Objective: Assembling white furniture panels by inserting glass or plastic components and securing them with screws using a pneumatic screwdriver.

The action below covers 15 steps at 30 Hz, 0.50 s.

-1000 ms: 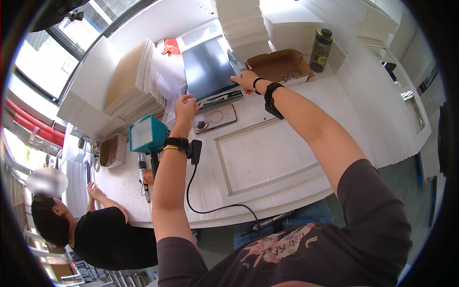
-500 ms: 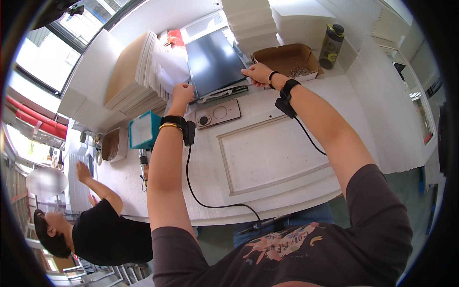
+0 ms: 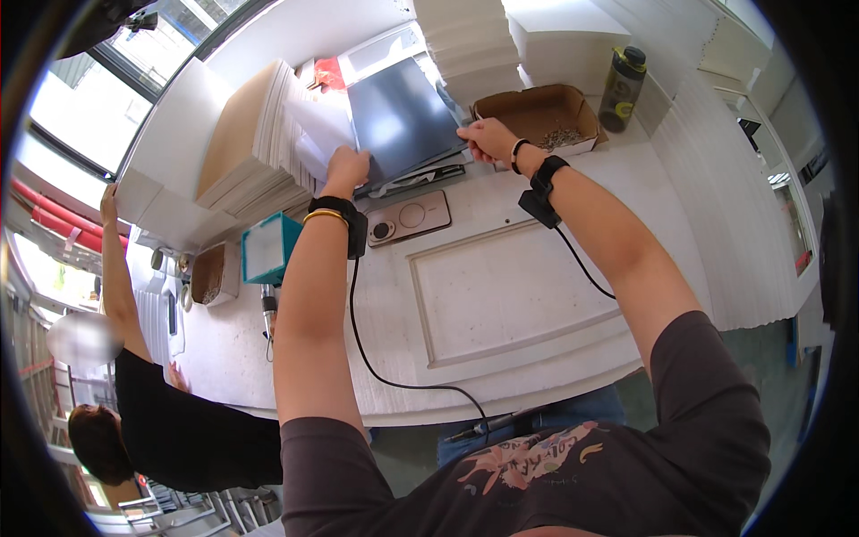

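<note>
My left hand (image 3: 347,166) covers the near-left corner of the dark panel (image 3: 398,116); fingertips hidden under its edge, so can't tell the grip. Right hand (image 3: 488,140) hides the panel's right corner, same problem. Stuff inside the cardboard box (image 3: 537,112) is too small to ID. Co-worker (image 3: 134,394) at left: face blurred, body cut off by the frame rim. White stacks (image 3: 474,40) up top run out of frame.

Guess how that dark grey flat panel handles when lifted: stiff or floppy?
Probably stiff: the dark grey flat panel stays flat with both hands, left hand and right hand, at its near edge. Its glossy sheen suggests a slippery face. Likely light, being thin.
</note>
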### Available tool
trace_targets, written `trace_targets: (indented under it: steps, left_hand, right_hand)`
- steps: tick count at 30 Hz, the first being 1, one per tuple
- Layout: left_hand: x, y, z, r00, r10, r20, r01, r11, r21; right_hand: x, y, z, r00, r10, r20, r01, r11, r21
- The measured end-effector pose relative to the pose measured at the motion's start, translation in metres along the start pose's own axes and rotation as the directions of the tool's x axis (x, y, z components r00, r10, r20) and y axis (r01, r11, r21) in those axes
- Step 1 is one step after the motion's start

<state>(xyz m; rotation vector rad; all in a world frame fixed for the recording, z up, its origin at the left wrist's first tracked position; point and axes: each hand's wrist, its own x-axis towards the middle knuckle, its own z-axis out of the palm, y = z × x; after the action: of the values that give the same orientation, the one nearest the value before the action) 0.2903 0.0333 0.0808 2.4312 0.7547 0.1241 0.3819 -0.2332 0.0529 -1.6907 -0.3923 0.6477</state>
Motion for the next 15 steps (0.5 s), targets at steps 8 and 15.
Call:
trace_targets:
  steps: [8,15]
  left_hand:
    - [0.043,-0.002,0.010,0.998,-0.044,-0.035,0.048,0.990,0.131]
    - [0.033,0.003,0.010,0.974,0.220,0.053,-0.203,0.743,0.637]
  right_hand:
    - [-0.007,-0.020,0.000,1.000,-0.014,-0.009,0.015,0.991,0.134]
    - [-0.011,-0.017,0.019,0.993,-0.120,-0.009,0.120,0.989,0.088]
